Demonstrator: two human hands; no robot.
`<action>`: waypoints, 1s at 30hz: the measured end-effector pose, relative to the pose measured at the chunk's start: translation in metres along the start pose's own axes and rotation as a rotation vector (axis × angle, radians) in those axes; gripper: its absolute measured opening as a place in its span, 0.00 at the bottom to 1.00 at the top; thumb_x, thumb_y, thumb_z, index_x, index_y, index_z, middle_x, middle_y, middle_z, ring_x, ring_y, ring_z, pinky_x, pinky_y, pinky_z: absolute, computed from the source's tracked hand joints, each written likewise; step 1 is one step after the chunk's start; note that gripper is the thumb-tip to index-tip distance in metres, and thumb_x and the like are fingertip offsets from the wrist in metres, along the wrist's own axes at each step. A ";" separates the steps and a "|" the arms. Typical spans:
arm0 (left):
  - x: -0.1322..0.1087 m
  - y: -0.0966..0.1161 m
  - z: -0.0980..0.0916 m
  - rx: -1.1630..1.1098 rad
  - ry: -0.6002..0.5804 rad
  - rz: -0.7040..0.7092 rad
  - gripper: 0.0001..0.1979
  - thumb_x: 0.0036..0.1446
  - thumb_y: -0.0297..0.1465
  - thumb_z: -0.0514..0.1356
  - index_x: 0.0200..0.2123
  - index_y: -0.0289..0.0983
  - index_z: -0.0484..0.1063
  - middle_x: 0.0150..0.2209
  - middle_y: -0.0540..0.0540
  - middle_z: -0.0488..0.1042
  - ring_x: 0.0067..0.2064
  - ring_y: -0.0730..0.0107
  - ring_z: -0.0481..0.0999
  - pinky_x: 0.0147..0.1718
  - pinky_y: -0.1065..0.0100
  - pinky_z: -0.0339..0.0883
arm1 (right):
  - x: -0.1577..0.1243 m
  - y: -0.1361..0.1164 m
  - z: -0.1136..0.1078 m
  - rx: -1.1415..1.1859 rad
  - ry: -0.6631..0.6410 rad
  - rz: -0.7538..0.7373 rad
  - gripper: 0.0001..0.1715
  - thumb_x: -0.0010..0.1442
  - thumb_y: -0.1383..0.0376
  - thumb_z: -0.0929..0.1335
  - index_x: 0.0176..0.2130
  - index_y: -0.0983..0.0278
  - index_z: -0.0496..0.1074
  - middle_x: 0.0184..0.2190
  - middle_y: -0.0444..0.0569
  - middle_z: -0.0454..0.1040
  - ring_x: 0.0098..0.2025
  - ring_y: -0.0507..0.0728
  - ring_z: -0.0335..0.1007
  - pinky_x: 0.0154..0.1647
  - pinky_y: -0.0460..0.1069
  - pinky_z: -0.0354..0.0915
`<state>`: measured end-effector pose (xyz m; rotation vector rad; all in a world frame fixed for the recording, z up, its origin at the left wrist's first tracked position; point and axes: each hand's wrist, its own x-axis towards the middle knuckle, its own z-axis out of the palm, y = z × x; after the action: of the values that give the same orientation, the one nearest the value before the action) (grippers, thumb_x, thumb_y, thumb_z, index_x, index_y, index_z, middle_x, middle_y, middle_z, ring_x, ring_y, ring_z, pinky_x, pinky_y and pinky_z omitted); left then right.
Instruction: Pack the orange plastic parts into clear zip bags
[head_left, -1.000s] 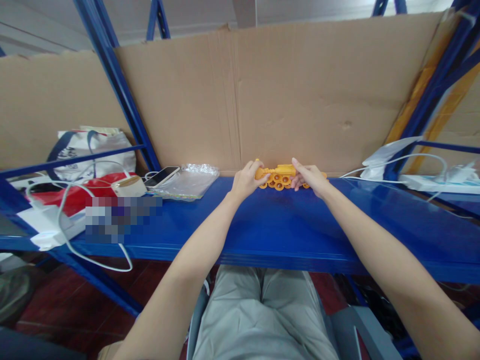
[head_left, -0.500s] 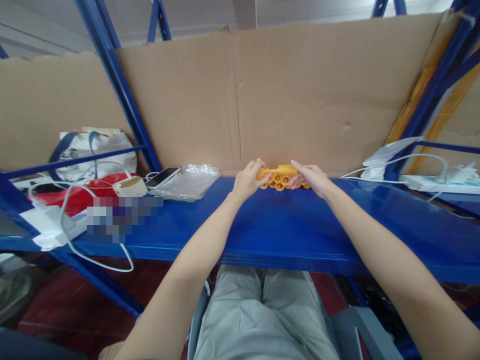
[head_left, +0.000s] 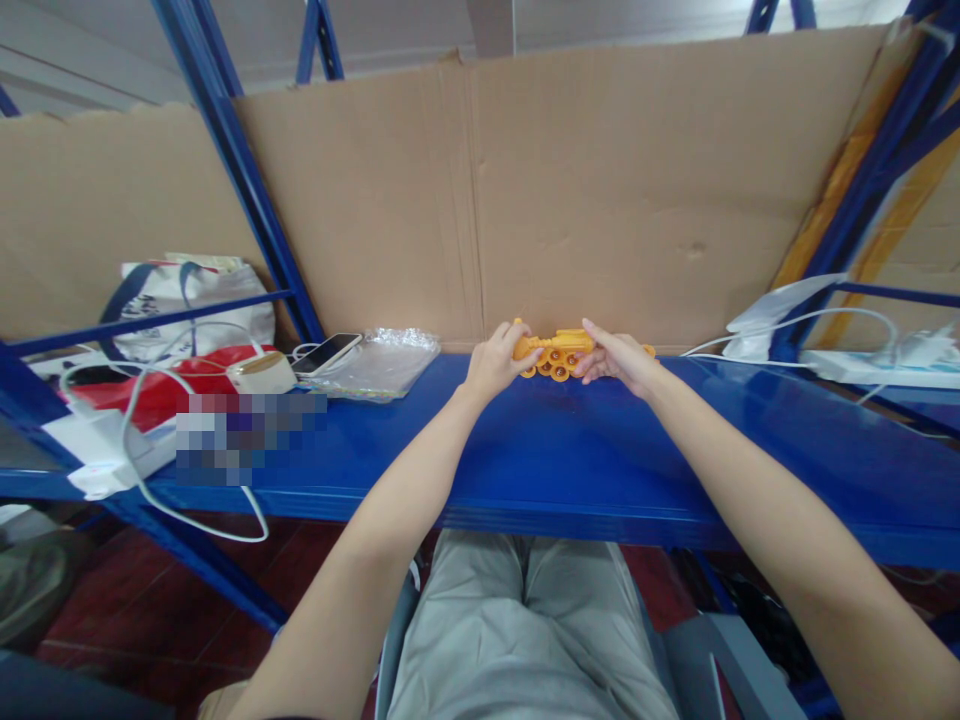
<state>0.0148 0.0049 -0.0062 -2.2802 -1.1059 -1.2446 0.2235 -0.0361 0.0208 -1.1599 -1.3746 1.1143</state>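
Note:
At the back of the blue shelf top (head_left: pixel 555 450), my left hand (head_left: pixel 496 362) is closed round the left end of a yellow plastic piece (head_left: pixel 574 341). It has a narrow ribbed part and a wider block; its exact kind I cannot make out. My right hand (head_left: pixel 619 358) pinches the block's right end, thumb above and fingers beneath. Several round yellow wheel-like discs (head_left: pixel 555 357) with dark centres show just below the piece, between both hands. Whether they are joined to it is unclear. A further yellow bit (head_left: pixel 649 350) peeks out behind my right hand.
A cardboard sheet (head_left: pixel 585 190) stands right behind my hands. To the left lie a clear plastic packet (head_left: pixel 382 365), a phone (head_left: pixel 328 354), a red bag (head_left: pixel 202 378) and a white power strip with cables (head_left: pixel 112 445). At right are white cables and another power strip (head_left: pixel 885 368).
My right hand's fingers have shifted slightly, and a yellow bit now shows beyond its back. The discs under its fingers are less visible. My left hand stays in place.

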 end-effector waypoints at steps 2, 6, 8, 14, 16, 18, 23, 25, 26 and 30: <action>0.000 -0.001 0.001 0.000 0.009 0.000 0.12 0.58 0.39 0.59 0.42 0.39 0.70 0.41 0.45 0.73 0.43 0.67 0.74 0.39 0.70 0.68 | -0.003 -0.003 -0.001 0.024 -0.039 -0.008 0.26 0.62 0.48 0.65 0.44 0.68 0.73 0.26 0.53 0.79 0.20 0.53 0.73 0.24 0.46 0.69; 0.000 -0.002 0.001 0.005 0.021 -0.010 0.11 0.58 0.38 0.60 0.41 0.38 0.70 0.41 0.45 0.73 0.43 0.66 0.74 0.39 0.70 0.68 | -0.009 -0.008 -0.001 0.089 -0.059 -0.017 0.14 0.64 0.60 0.66 0.46 0.65 0.72 0.33 0.51 0.80 0.23 0.51 0.74 0.24 0.44 0.68; 0.000 -0.001 0.000 0.002 0.019 -0.012 0.11 0.58 0.38 0.60 0.41 0.38 0.70 0.41 0.45 0.74 0.43 0.66 0.74 0.39 0.70 0.68 | -0.010 -0.009 0.000 0.117 -0.052 -0.009 0.10 0.64 0.63 0.66 0.42 0.66 0.72 0.32 0.51 0.80 0.23 0.51 0.74 0.25 0.44 0.68; 0.000 -0.001 0.001 -0.025 -0.004 -0.035 0.12 0.59 0.39 0.59 0.43 0.39 0.70 0.43 0.44 0.75 0.45 0.66 0.75 0.41 0.69 0.68 | -0.007 -0.008 0.004 0.172 -0.028 0.035 0.11 0.65 0.62 0.65 0.38 0.66 0.72 0.26 0.49 0.78 0.21 0.51 0.72 0.26 0.45 0.69; 0.000 0.000 0.001 -0.046 -0.020 -0.057 0.13 0.60 0.38 0.58 0.46 0.39 0.69 0.45 0.43 0.75 0.46 0.65 0.75 0.42 0.69 0.68 | -0.006 -0.008 0.004 0.188 -0.011 0.041 0.11 0.65 0.61 0.65 0.38 0.66 0.72 0.26 0.49 0.78 0.21 0.50 0.72 0.25 0.45 0.68; 0.000 0.000 0.001 -0.073 -0.031 -0.097 0.16 0.60 0.38 0.57 0.50 0.40 0.67 0.47 0.43 0.75 0.47 0.65 0.75 0.43 0.68 0.68 | -0.004 -0.007 0.004 0.211 0.015 0.047 0.11 0.65 0.61 0.65 0.38 0.66 0.72 0.25 0.48 0.77 0.20 0.50 0.71 0.24 0.44 0.67; 0.000 0.000 -0.002 -0.132 -0.001 -0.211 0.18 0.62 0.35 0.54 0.55 0.41 0.63 0.43 0.45 0.76 0.43 0.66 0.77 0.41 0.69 0.67 | -0.001 -0.005 0.002 0.242 0.079 0.080 0.11 0.64 0.60 0.65 0.34 0.66 0.71 0.20 0.46 0.74 0.19 0.50 0.70 0.23 0.44 0.67; 0.000 -0.001 -0.003 -0.149 0.031 -0.241 0.14 0.62 0.33 0.54 0.51 0.40 0.65 0.41 0.45 0.77 0.42 0.67 0.77 0.40 0.69 0.67 | 0.001 -0.003 0.000 0.240 0.102 0.081 0.11 0.64 0.60 0.66 0.34 0.65 0.70 0.20 0.45 0.73 0.19 0.50 0.69 0.22 0.44 0.66; 0.000 -0.002 -0.003 -0.156 0.049 -0.255 0.12 0.62 0.32 0.54 0.48 0.40 0.67 0.40 0.45 0.77 0.42 0.67 0.77 0.40 0.69 0.67 | 0.001 -0.003 0.000 0.238 0.109 0.078 0.11 0.64 0.60 0.66 0.34 0.65 0.69 0.20 0.45 0.73 0.19 0.50 0.69 0.22 0.44 0.66; 0.002 -0.013 0.000 -0.192 0.111 -0.345 0.06 0.59 0.29 0.54 0.37 0.39 0.70 0.34 0.46 0.77 0.39 0.67 0.76 0.40 0.69 0.66 | 0.004 0.000 -0.002 0.229 0.128 0.076 0.11 0.63 0.59 0.66 0.33 0.65 0.69 0.20 0.45 0.73 0.19 0.50 0.69 0.23 0.45 0.66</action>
<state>0.0060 0.0141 -0.0060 -2.1810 -1.4366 -1.6512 0.2254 -0.0323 0.0219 -1.1029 -1.0823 1.1967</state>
